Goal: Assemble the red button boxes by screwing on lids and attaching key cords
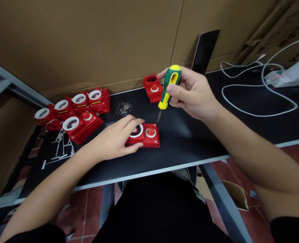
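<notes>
A red box with a white ring and a red button [149, 135] lies flat on the black table [190, 141] in front of me. My left hand [116, 138] grips its left end, fingers over the ring. My right hand [192, 92] is closed round a green and yellow screwdriver [169, 87], held almost upright. The tip of the screwdriver sits at the box's top right corner.
Another red box [153, 88] stands behind the screwdriver. Several more red boxes [76, 113] are grouped at the left, with white plastic pieces [59, 148] in front of them. A dark phone [205, 50] leans on the cardboard wall. White cable [261, 98] loops at right.
</notes>
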Demonstrator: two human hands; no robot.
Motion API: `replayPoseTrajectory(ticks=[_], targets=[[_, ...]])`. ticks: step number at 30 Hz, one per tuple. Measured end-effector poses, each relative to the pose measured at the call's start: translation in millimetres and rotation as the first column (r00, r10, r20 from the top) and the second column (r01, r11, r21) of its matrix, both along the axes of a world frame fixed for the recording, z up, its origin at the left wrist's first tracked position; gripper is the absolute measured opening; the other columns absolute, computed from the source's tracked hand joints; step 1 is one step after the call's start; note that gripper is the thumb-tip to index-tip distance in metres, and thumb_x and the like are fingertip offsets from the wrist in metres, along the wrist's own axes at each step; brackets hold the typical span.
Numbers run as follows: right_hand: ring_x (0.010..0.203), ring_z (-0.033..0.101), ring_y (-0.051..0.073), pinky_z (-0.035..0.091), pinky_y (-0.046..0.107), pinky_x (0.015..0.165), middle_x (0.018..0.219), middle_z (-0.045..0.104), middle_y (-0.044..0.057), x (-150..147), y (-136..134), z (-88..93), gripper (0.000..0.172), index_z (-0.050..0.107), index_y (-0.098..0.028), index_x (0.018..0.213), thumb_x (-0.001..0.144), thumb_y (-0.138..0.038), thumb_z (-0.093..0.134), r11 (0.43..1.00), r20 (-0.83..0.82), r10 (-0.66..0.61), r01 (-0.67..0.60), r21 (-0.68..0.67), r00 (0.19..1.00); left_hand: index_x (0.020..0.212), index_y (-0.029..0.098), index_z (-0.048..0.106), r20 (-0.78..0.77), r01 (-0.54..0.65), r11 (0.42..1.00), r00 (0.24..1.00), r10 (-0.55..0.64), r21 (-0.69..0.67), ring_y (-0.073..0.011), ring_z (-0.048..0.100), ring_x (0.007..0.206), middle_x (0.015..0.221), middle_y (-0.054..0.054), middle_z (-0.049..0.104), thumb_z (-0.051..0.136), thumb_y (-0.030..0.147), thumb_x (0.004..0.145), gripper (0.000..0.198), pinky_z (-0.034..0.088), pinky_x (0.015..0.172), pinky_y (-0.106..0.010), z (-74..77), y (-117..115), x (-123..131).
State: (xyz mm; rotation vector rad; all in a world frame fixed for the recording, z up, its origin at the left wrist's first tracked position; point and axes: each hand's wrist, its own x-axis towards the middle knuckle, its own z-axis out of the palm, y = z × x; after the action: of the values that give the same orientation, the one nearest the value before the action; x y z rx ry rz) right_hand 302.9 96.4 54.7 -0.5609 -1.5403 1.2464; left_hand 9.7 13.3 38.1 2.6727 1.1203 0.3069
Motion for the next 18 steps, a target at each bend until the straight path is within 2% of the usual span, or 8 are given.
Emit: replayPoseTrajectory(ticks=[3, 8, 12, 18], targets=[[0.056, 0.049, 0.011, 0.039, 0.026, 0.035, 0.093, 0.071, 0.002, -3.3, -0.8, -1.1, 0.059, 0.08, -0.028, 0.116, 0.082, -0.069, 0.106, 1.0, -0.025, -0.002, 0.002, -0.002, 1.0, 0.165, 0.016, 0.051, -0.01, 0.0, 1.0, 1.0, 0.0, -0.001, -0.0366, 0.075, 0.132, 0.153, -0.02, 0.067, 0.069, 0.049, 0.11, 0.067, 0.065, 0.115, -0.048, 0.0, 0.5, 0.2], [0.059, 0.054, 0.012, 0.045, 0.026, 0.038, 0.096, 0.073, 0.003, -3.9, -3.6, 0.3, 0.061, 0.079, -0.029, 0.114, 0.082, -0.073, 0.105, 0.999, -0.029, -0.042, 0.042, 0.003, 0.999, 0.166, 0.018, 0.05, -0.013, -0.012, 1.0, 1.0, 0.012, -0.018, -0.0361, 0.075, 0.134, 0.154, -0.019, 0.066, 0.068, 0.05, 0.11, 0.067, 0.064, 0.117, -0.048, 1.5, 0.4, 0.8], [0.065, 0.063, 0.016, 0.049, 0.028, 0.039, 0.1, 0.073, 0.004, -2.9, -4.2, -0.2, 0.06, 0.08, -0.029, 0.117, 0.082, -0.069, 0.106, 0.999, -0.047, -0.035, 0.034, -0.01, 0.998, 0.165, 0.019, 0.05, -0.014, -0.013, 1.0, 1.0, 0.012, -0.021, -0.036, 0.075, 0.133, 0.154, -0.018, 0.066, 0.067, 0.051, 0.11, 0.066, 0.064, 0.116, -0.048, 2.6, -0.3, 1.3], [0.066, 0.061, 0.014, 0.05, 0.027, 0.039, 0.105, 0.075, 0.004, -4.8, -3.7, -4.1, 0.06, 0.079, -0.028, 0.114, 0.078, -0.064, 0.111, 0.999, -0.069, 0.019, -0.021, -0.04, 0.997, 0.165, 0.015, 0.05, -0.01, 0.004, 1.0, 1.0, -0.004, -0.005, -0.0366, 0.075, 0.131, 0.15, -0.02, 0.066, 0.066, 0.051, 0.112, 0.066, 0.065, 0.114, -0.048, 1.9, -0.3, 2.2]])
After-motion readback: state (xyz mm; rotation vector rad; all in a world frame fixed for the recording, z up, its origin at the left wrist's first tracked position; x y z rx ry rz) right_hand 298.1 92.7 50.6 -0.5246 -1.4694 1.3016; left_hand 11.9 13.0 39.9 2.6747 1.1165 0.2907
